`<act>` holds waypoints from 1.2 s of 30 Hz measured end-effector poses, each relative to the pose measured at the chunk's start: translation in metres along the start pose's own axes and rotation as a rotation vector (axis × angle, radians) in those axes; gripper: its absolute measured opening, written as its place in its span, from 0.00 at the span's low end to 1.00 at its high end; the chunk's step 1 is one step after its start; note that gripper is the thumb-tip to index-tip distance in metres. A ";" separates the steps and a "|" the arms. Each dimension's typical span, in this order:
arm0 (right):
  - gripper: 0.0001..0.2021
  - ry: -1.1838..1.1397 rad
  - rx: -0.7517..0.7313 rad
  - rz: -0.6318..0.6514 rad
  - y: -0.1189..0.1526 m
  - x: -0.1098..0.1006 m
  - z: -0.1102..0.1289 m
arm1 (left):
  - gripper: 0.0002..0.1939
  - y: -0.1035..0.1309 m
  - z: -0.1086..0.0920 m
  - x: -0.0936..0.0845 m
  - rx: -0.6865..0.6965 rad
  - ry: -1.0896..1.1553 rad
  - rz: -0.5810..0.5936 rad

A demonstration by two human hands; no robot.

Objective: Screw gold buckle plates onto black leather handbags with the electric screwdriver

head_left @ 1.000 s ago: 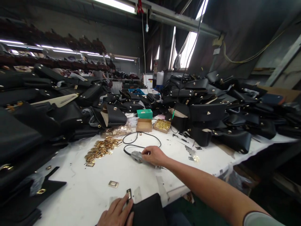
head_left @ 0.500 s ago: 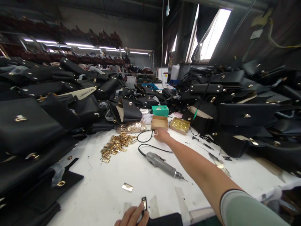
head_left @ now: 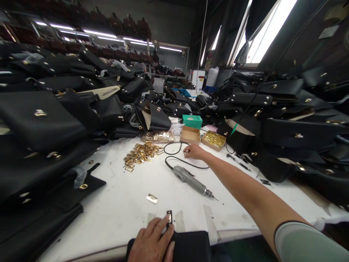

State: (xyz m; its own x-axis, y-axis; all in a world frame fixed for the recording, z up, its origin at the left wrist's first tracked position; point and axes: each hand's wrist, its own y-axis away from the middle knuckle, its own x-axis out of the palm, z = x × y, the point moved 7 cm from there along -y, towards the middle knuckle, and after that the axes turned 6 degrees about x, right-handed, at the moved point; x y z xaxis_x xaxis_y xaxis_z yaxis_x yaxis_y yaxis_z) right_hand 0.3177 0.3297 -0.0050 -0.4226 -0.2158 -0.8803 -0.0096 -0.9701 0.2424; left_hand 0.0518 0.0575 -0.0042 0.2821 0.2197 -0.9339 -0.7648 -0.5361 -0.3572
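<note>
My left hand (head_left: 154,238) lies over a black leather bag piece (head_left: 192,247) at the table's front edge. Its fingers grip a narrow black tab (head_left: 169,212) carrying a small gold metal plate, partly covered by the fingertips. My right hand (head_left: 195,152) is stretched out past the grey electric screwdriver (head_left: 191,182), fingers pinched on a small metal fitting (head_left: 186,153) whose exact shape is too small to tell. A loose gold plate (head_left: 152,198) rests on the white table ahead of my left hand. The screwdriver lies on its side, its bit pointing right.
A heap of gold metal fittings (head_left: 141,154) lies left of the cable. Behind are an open cardboard box (head_left: 190,134), a box of small gold parts (head_left: 214,140) and a green box (head_left: 192,120). Black bags (head_left: 40,120) crowd both sides. A pen (head_left: 238,162) lies right.
The view has shifted, so the table appears further right and slightly higher. My right hand has drawn back a little from the cardboard box. More of my left hand and the leather piece shows.
</note>
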 end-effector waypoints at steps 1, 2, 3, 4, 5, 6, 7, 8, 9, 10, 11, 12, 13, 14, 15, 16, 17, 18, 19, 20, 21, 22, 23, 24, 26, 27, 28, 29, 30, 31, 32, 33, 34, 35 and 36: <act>0.13 0.003 -0.007 -0.010 0.002 -0.002 0.002 | 0.19 -0.001 0.000 -0.003 -0.006 0.013 0.001; 0.10 0.004 -0.016 -0.024 0.004 -0.004 0.005 | 0.19 -0.003 0.000 -0.006 -0.016 0.025 0.002; 0.08 0.000 -0.026 -0.043 0.007 -0.007 0.008 | 0.19 -0.004 0.000 -0.009 -0.031 0.041 0.005; 0.05 -0.009 -0.037 -0.069 0.012 -0.011 0.011 | 0.19 -0.005 0.000 -0.011 -0.045 0.062 0.009; 0.05 -0.025 -0.048 -0.099 0.017 -0.015 0.015 | 0.18 -0.006 0.000 -0.013 -0.065 0.086 0.012; 0.07 -0.047 -0.058 -0.128 0.024 -0.019 0.019 | 0.18 -0.007 -0.001 -0.016 -0.088 0.115 0.016; 0.10 -0.071 -0.066 -0.151 0.034 -0.022 0.024 | 0.18 -0.008 -0.002 -0.018 -0.115 0.144 0.020; 0.13 -0.092 -0.074 -0.164 0.045 -0.023 0.029 | 0.18 -0.009 -0.003 -0.021 -0.145 0.174 0.025; 0.14 -0.125 -0.082 -0.163 0.058 -0.022 0.034 | 0.18 -0.010 -0.004 -0.023 -0.173 0.202 0.038; 0.15 -0.179 -0.092 -0.144 0.073 -0.018 0.040 | 0.18 -0.011 -0.005 -0.024 -0.197 0.226 0.057; 0.15 -0.257 -0.104 -0.111 0.090 -0.012 0.046 | 0.18 -0.013 -0.007 -0.025 -0.214 0.246 0.079; 0.15 -0.352 -0.115 -0.064 0.107 -0.003 0.053 | 0.17 -0.014 -0.008 -0.025 -0.223 0.261 0.104; 0.14 -0.455 -0.125 -0.006 0.125 0.007 0.060 | 0.17 -0.014 -0.009 -0.024 -0.230 0.269 0.121; 0.12 -0.546 -0.129 0.056 0.142 0.019 0.067 | 0.16 -0.015 -0.009 -0.024 -0.230 0.274 0.132; 0.11 -0.614 -0.125 0.120 0.157 0.032 0.072 | 0.15 -0.015 -0.010 -0.023 -0.230 0.276 0.136; 0.10 -0.654 -0.111 0.178 0.171 0.046 0.076 | 0.15 -0.015 -0.010 -0.022 -0.229 0.277 0.136; 0.09 -0.680 -0.090 0.230 0.182 0.059 0.079 | 0.15 -0.014 -0.010 -0.021 -0.228 0.281 0.133; 0.09 -0.701 -0.064 0.274 0.190 0.071 0.080 | 0.14 -0.014 -0.010 -0.020 -0.227 0.285 0.128; 0.08 -0.720 -0.039 0.307 0.196 0.081 0.080 | 0.14 -0.013 -0.010 -0.020 -0.228 0.290 0.122; 0.07 -0.738 -0.017 0.329 0.199 0.089 0.080 | 0.14 -0.013 -0.009 -0.020 -0.229 0.295 0.113; 0.07 -0.753 -0.002 0.343 0.200 0.094 0.080 | 0.14 -0.013 -0.009 -0.020 -0.231 0.298 0.102; 0.06 -0.763 0.007 0.350 0.201 0.097 0.080 | 0.14 -0.013 -0.009 -0.021 -0.233 0.299 0.091; 0.06 -0.765 0.009 0.353 0.200 0.099 0.079 | 0.14 -0.013 -0.009 -0.021 -0.236 0.300 0.083; 0.06 -0.759 0.004 0.352 0.199 0.100 0.079 | 0.14 -0.013 -0.009 -0.021 -0.238 0.301 0.078; 0.06 -0.720 -0.024 0.347 0.198 0.099 0.080 | 0.14 -0.013 -0.009 -0.021 -0.240 0.306 0.079; 0.07 -0.691 -0.043 0.342 0.198 0.099 0.081 | 0.14 -0.013 -0.009 -0.021 -0.242 0.308 0.081; 0.07 -0.657 -0.060 0.334 0.198 0.098 0.082 | 0.14 -0.013 -0.009 -0.020 -0.246 0.311 0.081; 0.07 -0.624 -0.073 0.325 0.198 0.098 0.083 | 0.14 -0.013 -0.008 -0.020 -0.251 0.312 0.079; 0.08 -0.593 -0.078 0.316 0.198 0.098 0.083 | 0.14 -0.012 -0.008 -0.020 -0.258 0.311 0.077; 0.08 -0.568 -0.077 0.310 0.198 0.098 0.083 | 0.15 -0.012 -0.008 -0.019 -0.264 0.310 0.076; 0.08 -0.547 -0.076 0.306 0.198 0.098 0.084 | 0.15 -0.012 -0.008 -0.019 -0.268 0.310 0.076; 0.08 -0.527 -0.080 0.301 0.198 0.097 0.085 | 0.15 -0.011 -0.008 -0.019 -0.268 0.310 0.079; 0.08 -0.506 -0.089 0.292 0.198 0.096 0.086 | 0.15 -0.012 -0.008 -0.018 -0.267 0.310 0.082; 0.07 -0.484 -0.103 0.281 0.199 0.095 0.088 | 0.15 -0.012 -0.008 -0.018 -0.262 0.310 0.086; 0.07 -0.463 -0.118 0.270 0.199 0.093 0.089 | 0.15 -0.012 -0.009 -0.018 -0.258 0.311 0.088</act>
State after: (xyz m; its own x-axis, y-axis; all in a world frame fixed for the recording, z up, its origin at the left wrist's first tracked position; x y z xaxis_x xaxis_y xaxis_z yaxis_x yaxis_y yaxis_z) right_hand 0.1953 0.1267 -0.0025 -0.7511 -0.4130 -0.5150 0.2449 -0.8988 0.3637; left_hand 0.0609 0.0531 0.0169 0.4136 -0.0716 -0.9077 -0.6347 -0.7374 -0.2310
